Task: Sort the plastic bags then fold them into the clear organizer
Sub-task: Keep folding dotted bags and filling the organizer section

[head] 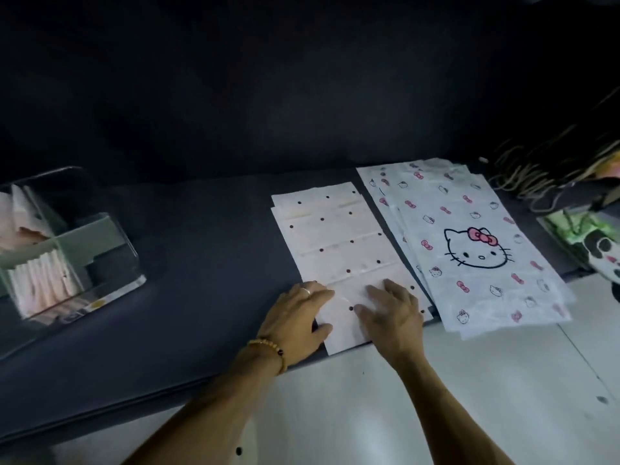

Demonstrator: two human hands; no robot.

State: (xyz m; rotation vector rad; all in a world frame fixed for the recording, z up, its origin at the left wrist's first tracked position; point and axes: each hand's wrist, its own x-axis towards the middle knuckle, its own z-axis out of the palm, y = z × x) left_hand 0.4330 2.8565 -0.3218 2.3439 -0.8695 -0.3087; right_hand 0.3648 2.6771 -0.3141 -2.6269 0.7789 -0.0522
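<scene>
A pale pink dotted plastic bag (339, 243) lies flat on the dark mat, with more of the same kind stacked under it. My left hand (297, 318) presses its near left corner, fingers spread. My right hand (391, 310) lies flat on its near end, just right of the left hand. To the right sits a stack of white cat-print bags (469, 250). The clear organizer (67, 243) stands at the far left and holds folded pink bags in its compartments.
The dark mat (167, 297) covers the table's back and left. A white tabletop (436, 397) shows at the front right. A pile of printed bags with string handles (570, 203) lies at the far right edge.
</scene>
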